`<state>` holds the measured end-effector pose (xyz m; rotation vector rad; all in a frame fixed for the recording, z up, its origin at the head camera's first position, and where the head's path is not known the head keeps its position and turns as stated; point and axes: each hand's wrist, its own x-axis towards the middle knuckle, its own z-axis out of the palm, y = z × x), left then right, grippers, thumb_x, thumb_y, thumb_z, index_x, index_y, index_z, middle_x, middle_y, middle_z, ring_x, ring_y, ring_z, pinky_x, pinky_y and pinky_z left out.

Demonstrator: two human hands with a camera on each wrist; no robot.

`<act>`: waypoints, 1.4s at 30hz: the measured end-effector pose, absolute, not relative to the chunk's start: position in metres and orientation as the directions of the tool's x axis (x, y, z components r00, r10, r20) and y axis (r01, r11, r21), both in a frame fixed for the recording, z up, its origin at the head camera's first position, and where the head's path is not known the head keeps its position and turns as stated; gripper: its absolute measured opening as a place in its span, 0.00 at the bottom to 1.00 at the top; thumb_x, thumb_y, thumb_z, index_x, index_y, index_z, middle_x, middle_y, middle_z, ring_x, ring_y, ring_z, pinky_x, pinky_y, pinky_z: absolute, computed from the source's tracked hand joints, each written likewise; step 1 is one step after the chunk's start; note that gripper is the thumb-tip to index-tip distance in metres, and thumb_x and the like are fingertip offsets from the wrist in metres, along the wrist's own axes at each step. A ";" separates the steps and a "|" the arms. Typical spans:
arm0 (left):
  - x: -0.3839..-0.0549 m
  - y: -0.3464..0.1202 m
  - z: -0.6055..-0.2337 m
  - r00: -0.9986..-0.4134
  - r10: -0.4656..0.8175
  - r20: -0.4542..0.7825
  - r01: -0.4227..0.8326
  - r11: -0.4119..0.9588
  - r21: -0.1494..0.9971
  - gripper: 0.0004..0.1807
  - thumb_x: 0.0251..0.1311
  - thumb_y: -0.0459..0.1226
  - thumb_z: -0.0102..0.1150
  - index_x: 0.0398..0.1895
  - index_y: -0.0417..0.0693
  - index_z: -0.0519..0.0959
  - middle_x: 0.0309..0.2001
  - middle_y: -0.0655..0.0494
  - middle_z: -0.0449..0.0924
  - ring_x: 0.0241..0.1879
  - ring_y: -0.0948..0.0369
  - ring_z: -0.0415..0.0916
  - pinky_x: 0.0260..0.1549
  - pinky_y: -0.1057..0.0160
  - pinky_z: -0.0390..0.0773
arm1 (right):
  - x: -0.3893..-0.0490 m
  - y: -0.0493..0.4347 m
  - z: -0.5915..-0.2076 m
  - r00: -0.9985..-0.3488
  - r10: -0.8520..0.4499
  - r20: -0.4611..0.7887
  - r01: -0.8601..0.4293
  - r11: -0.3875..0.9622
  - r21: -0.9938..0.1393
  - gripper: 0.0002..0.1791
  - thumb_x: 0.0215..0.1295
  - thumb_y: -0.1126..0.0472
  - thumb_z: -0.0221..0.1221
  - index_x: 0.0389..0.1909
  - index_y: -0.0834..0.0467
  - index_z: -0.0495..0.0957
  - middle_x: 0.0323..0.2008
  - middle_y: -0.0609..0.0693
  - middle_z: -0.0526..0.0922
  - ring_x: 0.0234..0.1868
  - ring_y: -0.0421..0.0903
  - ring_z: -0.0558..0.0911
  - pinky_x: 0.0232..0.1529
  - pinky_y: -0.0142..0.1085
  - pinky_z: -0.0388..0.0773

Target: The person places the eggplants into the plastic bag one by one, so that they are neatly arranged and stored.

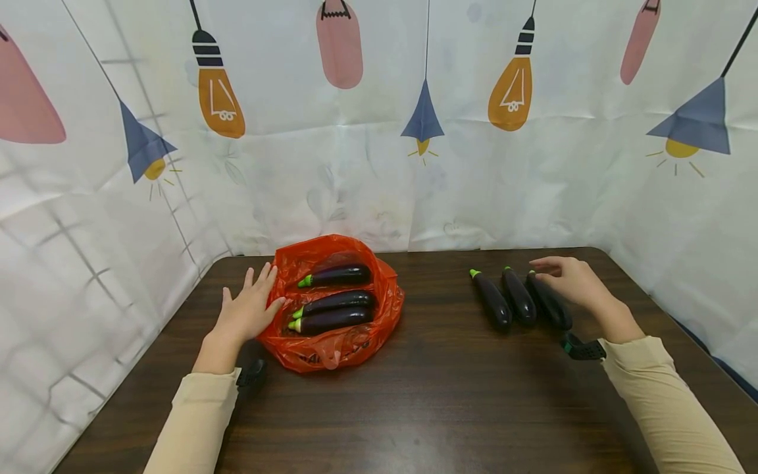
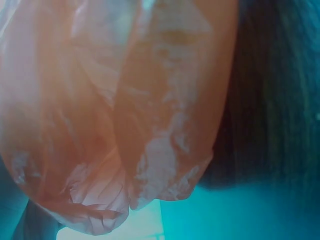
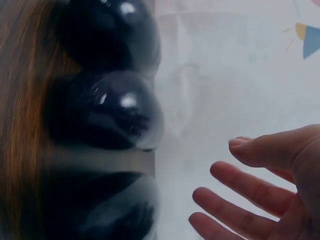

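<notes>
A red plastic bag [image 1: 385, 322] lies with its mouth spread wide at the left of the table, three dark eggplants inside, one of them at the back [image 1: 340, 275]. My left hand [image 1: 245, 313] rests at the bag's left rim, fingers spread and straight. In the left wrist view the bag's side [image 2: 170, 120] fills most of the picture. Three more eggplants lie side by side on the right: a left one [image 1: 493, 299], a middle one [image 1: 520, 297] and a right one [image 1: 551, 304]. Over the right one's green stem end hovers my right hand [image 1: 571, 280], fingers loosely bent, holding nothing.
The dark wood table [image 1: 426, 408] has rounded far corners. A white printed curtain [image 1: 379, 178] hangs close behind it and along both sides. Bare tabletop lies between the bag and the eggplants on the right.
</notes>
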<state>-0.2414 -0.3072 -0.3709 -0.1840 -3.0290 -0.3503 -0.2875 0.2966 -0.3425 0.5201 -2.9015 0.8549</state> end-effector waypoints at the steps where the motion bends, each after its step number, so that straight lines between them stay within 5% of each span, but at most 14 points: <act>1: -0.241 -0.307 -0.371 -0.989 0.108 0.100 0.128 0.967 0.221 0.43 0.76 0.47 0.53 0.82 0.37 0.45 0.82 0.38 0.37 0.78 0.35 0.31 0.61 0.18 0.30 | -0.288 0.298 -0.343 -0.942 -0.298 0.156 -0.335 0.792 -0.511 0.22 0.78 0.60 0.56 0.65 0.69 0.74 0.57 0.70 0.80 0.57 0.71 0.79 0.54 0.65 0.76; 17: -0.239 -0.306 -0.371 -0.988 0.113 0.104 0.134 0.966 0.222 0.44 0.76 0.48 0.54 0.82 0.37 0.46 0.82 0.38 0.39 0.78 0.34 0.33 0.60 0.17 0.32 | -0.292 0.311 -0.354 -0.959 -0.283 0.021 -0.260 0.848 -0.462 0.27 0.77 0.58 0.56 0.66 0.74 0.70 0.57 0.75 0.78 0.57 0.76 0.76 0.51 0.66 0.76; 27: -0.239 -0.307 -0.370 -0.988 0.114 0.100 0.134 0.964 0.228 0.44 0.75 0.48 0.54 0.82 0.37 0.46 0.81 0.37 0.40 0.78 0.34 0.33 0.61 0.17 0.32 | -0.295 0.316 -0.356 -0.959 -0.271 -0.088 -0.192 0.841 -0.506 0.34 0.76 0.53 0.58 0.68 0.77 0.65 0.60 0.81 0.71 0.35 0.56 0.86 0.35 0.48 0.85; 42: -0.239 -0.307 -0.369 -0.988 0.115 0.103 0.136 0.963 0.231 0.44 0.75 0.47 0.55 0.82 0.38 0.46 0.81 0.37 0.40 0.78 0.34 0.33 0.61 0.17 0.32 | -0.296 0.318 -0.359 -0.952 -0.268 -0.145 -0.162 0.848 -0.504 0.36 0.74 0.55 0.61 0.69 0.77 0.62 0.61 0.81 0.70 0.33 0.52 0.83 0.32 0.46 0.84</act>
